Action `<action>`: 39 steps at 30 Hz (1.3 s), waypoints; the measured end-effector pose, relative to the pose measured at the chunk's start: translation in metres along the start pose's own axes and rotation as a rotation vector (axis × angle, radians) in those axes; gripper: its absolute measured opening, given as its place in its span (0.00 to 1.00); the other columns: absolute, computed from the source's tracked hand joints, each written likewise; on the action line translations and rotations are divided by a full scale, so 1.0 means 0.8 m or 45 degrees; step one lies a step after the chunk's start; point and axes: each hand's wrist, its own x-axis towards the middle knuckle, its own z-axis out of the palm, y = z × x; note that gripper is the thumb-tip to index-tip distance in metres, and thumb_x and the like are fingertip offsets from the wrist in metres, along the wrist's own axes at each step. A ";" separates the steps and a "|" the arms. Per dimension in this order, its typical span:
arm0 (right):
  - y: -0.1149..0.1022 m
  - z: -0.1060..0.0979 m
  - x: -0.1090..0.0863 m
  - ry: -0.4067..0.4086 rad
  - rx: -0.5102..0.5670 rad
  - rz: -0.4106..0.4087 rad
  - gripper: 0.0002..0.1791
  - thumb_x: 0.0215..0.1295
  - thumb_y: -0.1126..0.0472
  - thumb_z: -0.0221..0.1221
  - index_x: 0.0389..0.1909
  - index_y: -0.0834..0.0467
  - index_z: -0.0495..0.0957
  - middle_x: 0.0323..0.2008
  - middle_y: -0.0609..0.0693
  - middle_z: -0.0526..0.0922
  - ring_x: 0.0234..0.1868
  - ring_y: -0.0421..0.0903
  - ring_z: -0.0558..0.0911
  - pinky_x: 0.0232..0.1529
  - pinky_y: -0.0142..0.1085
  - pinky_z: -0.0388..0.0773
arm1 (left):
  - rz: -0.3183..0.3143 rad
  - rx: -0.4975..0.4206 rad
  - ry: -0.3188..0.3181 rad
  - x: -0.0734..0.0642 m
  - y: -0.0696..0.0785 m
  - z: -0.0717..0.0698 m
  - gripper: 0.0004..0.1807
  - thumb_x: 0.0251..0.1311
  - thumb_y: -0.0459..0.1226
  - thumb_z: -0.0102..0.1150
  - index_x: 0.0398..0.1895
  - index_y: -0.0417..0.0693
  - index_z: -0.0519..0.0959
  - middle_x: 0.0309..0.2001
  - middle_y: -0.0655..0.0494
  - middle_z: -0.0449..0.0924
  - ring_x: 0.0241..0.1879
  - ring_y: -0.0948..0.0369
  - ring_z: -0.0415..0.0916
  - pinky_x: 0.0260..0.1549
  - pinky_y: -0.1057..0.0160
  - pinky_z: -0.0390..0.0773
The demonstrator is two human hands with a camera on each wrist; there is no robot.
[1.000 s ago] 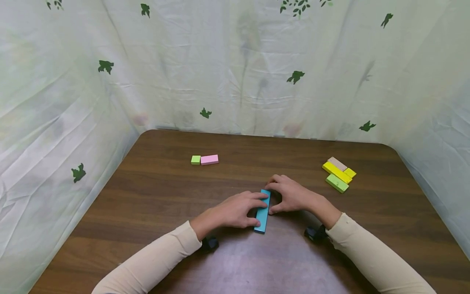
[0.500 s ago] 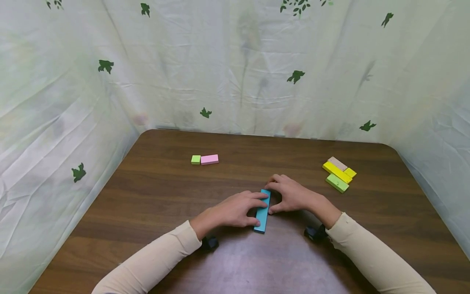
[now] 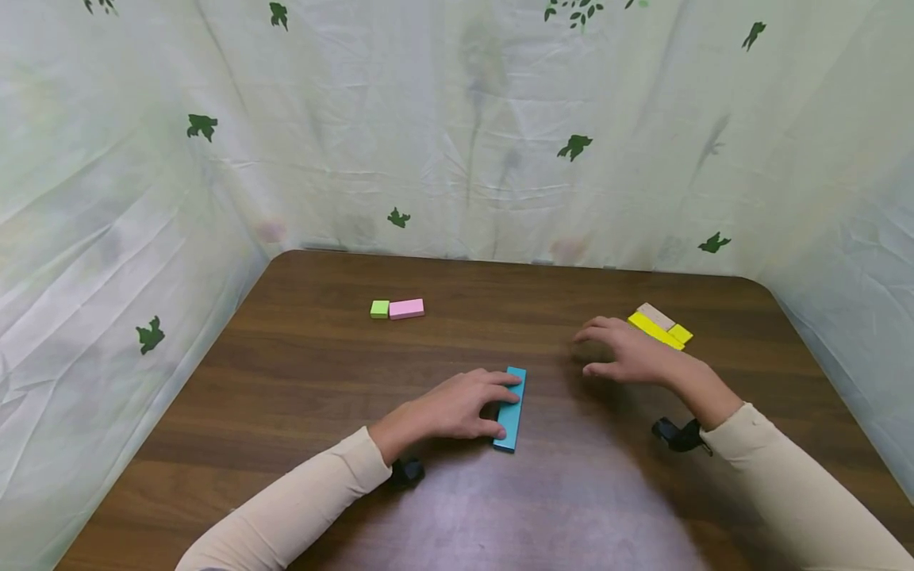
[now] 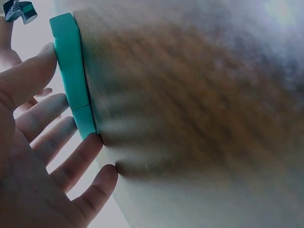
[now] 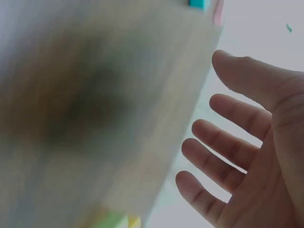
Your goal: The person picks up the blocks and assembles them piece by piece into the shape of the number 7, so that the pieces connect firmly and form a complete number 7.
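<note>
A blue bar (image 3: 509, 424) lies on the table in front of me; a seam shows across the teal-looking bar (image 4: 71, 66) in the left wrist view, as if two blocks stand end to end. My left hand (image 3: 464, 406) rests its thumb and fingertips on this bar. Off to the right, my right hand (image 3: 631, 353) is over the table with fingers spread and nothing in them. Just beyond it lie a long yellow block (image 3: 653, 330), a small yellow block (image 3: 681, 333) and a pale pink block (image 3: 655, 316). A green block (image 5: 111, 221) shows at the right wrist view's bottom edge.
Toward the back left, a small green block (image 3: 380, 309) sits beside a pink block (image 3: 406, 308). The brown wooden table (image 3: 471, 285) has a light curtain (image 3: 443, 143) with leaf shapes behind it and at both sides.
My right hand has left the blue bar and moved right to the yellow and pink blocks, now covering the green block there in the head view. The left hand stays on the bar.
</note>
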 end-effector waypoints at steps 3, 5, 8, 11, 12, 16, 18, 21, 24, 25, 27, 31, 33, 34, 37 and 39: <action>0.012 -0.021 -0.015 0.034 -0.028 0.032 0.24 0.62 0.57 0.67 0.57 0.61 0.78 0.57 0.61 0.77 0.59 0.61 0.76 0.59 0.58 0.73 | -0.012 -0.002 -0.004 -0.001 0.001 0.000 0.28 0.62 0.50 0.65 0.65 0.55 0.76 0.75 0.61 0.62 0.70 0.54 0.66 0.65 0.51 0.70; 0.020 -0.032 -0.024 0.052 -0.042 0.054 0.23 0.62 0.58 0.66 0.57 0.62 0.78 0.57 0.61 0.77 0.59 0.62 0.76 0.59 0.59 0.72 | -0.018 -0.003 -0.004 -0.002 0.001 0.000 0.28 0.62 0.50 0.65 0.65 0.56 0.76 0.75 0.61 0.62 0.70 0.54 0.66 0.65 0.51 0.70; 0.031 -0.045 -0.036 0.070 -0.044 0.100 0.23 0.62 0.59 0.66 0.57 0.62 0.78 0.57 0.62 0.78 0.59 0.63 0.75 0.59 0.61 0.72 | -0.017 -0.005 -0.003 -0.002 0.001 -0.001 0.28 0.62 0.50 0.65 0.65 0.56 0.77 0.75 0.61 0.63 0.71 0.54 0.66 0.65 0.50 0.70; 0.041 -0.050 -0.046 0.093 -0.030 0.130 0.22 0.62 0.59 0.66 0.56 0.63 0.79 0.57 0.62 0.78 0.59 0.63 0.76 0.59 0.60 0.73 | -0.011 -0.008 0.000 -0.003 0.001 -0.001 0.27 0.62 0.50 0.65 0.64 0.55 0.77 0.75 0.61 0.63 0.70 0.54 0.66 0.66 0.51 0.70; 0.044 -0.051 -0.048 0.100 -0.024 0.138 0.22 0.62 0.59 0.66 0.56 0.63 0.79 0.57 0.63 0.79 0.59 0.63 0.76 0.59 0.60 0.73 | -0.007 -0.006 0.002 -0.003 0.001 -0.001 0.27 0.62 0.50 0.65 0.64 0.55 0.77 0.75 0.60 0.63 0.70 0.54 0.66 0.66 0.51 0.70; 0.051 -0.053 -0.054 0.105 -0.004 0.170 0.24 0.62 0.57 0.66 0.56 0.65 0.79 0.58 0.65 0.78 0.56 0.63 0.78 0.57 0.60 0.74 | -0.003 -0.001 0.001 -0.004 0.001 -0.002 0.27 0.62 0.50 0.65 0.64 0.55 0.77 0.75 0.60 0.64 0.70 0.54 0.66 0.66 0.53 0.70; 0.055 -0.052 -0.056 0.102 0.003 0.184 0.24 0.62 0.57 0.66 0.56 0.66 0.78 0.58 0.67 0.77 0.55 0.63 0.79 0.56 0.60 0.75 | -0.003 0.001 -0.002 -0.004 0.002 -0.002 0.27 0.62 0.50 0.65 0.64 0.55 0.77 0.75 0.60 0.64 0.70 0.54 0.66 0.66 0.53 0.70; 0.061 -0.050 -0.058 0.088 0.008 0.211 0.24 0.62 0.58 0.66 0.56 0.66 0.78 0.59 0.68 0.76 0.53 0.63 0.79 0.55 0.60 0.75 | -0.002 0.009 -0.002 -0.004 0.002 -0.002 0.27 0.62 0.50 0.65 0.64 0.55 0.77 0.75 0.61 0.64 0.70 0.55 0.67 0.66 0.54 0.70; 0.068 -0.044 -0.060 0.062 0.012 0.243 0.22 0.62 0.61 0.64 0.55 0.66 0.78 0.57 0.69 0.76 0.52 0.63 0.80 0.54 0.60 0.76 | -0.001 0.019 0.000 -0.004 0.002 -0.001 0.27 0.62 0.50 0.65 0.64 0.55 0.77 0.75 0.61 0.64 0.70 0.55 0.67 0.66 0.54 0.70; 0.070 -0.042 -0.060 0.050 0.008 0.251 0.22 0.62 0.61 0.64 0.55 0.66 0.78 0.56 0.69 0.77 0.52 0.64 0.80 0.53 0.60 0.76 | -0.001 0.020 -0.002 -0.004 0.002 -0.001 0.27 0.62 0.50 0.65 0.64 0.55 0.77 0.75 0.61 0.64 0.70 0.55 0.67 0.66 0.54 0.70; 0.074 -0.036 -0.061 0.027 -0.001 0.269 0.21 0.61 0.62 0.63 0.55 0.66 0.79 0.54 0.68 0.78 0.51 0.63 0.80 0.52 0.60 0.77 | -0.002 0.019 -0.003 -0.004 0.002 -0.001 0.27 0.62 0.50 0.65 0.64 0.55 0.77 0.75 0.61 0.64 0.70 0.55 0.67 0.66 0.54 0.70; 0.078 -0.025 -0.061 -0.006 -0.045 0.283 0.21 0.60 0.62 0.64 0.54 0.64 0.80 0.49 0.65 0.79 0.47 0.59 0.80 0.49 0.58 0.78 | -0.001 0.020 -0.003 -0.005 0.002 -0.002 0.27 0.62 0.50 0.65 0.64 0.55 0.77 0.75 0.61 0.64 0.70 0.55 0.66 0.66 0.54 0.70; 0.079 -0.020 -0.061 -0.012 -0.062 0.287 0.21 0.60 0.61 0.65 0.53 0.64 0.80 0.49 0.64 0.80 0.46 0.57 0.79 0.48 0.57 0.78 | 0.001 0.019 -0.003 -0.006 0.003 -0.002 0.27 0.62 0.50 0.65 0.64 0.55 0.77 0.74 0.60 0.64 0.70 0.55 0.66 0.66 0.55 0.70; 0.079 -0.017 -0.061 -0.010 -0.072 0.285 0.21 0.59 0.61 0.65 0.53 0.64 0.80 0.49 0.64 0.80 0.45 0.57 0.79 0.48 0.56 0.78 | 0.003 0.016 -0.003 -0.007 0.003 -0.002 0.28 0.62 0.50 0.65 0.64 0.54 0.77 0.74 0.60 0.64 0.70 0.55 0.66 0.66 0.55 0.70; 0.079 -0.010 -0.062 0.009 -0.094 0.280 0.20 0.59 0.61 0.66 0.52 0.64 0.81 0.48 0.63 0.80 0.45 0.57 0.79 0.49 0.56 0.77 | 0.005 0.006 -0.003 -0.008 0.003 -0.002 0.28 0.62 0.49 0.65 0.64 0.54 0.77 0.74 0.61 0.64 0.70 0.55 0.66 0.66 0.55 0.70; 0.080 -0.006 -0.063 0.033 -0.107 0.265 0.19 0.58 0.62 0.67 0.51 0.64 0.81 0.48 0.63 0.80 0.45 0.57 0.79 0.49 0.56 0.77 | 0.010 0.005 -0.001 -0.009 0.002 -0.001 0.28 0.62 0.49 0.65 0.64 0.54 0.77 0.74 0.61 0.64 0.70 0.55 0.66 0.66 0.55 0.70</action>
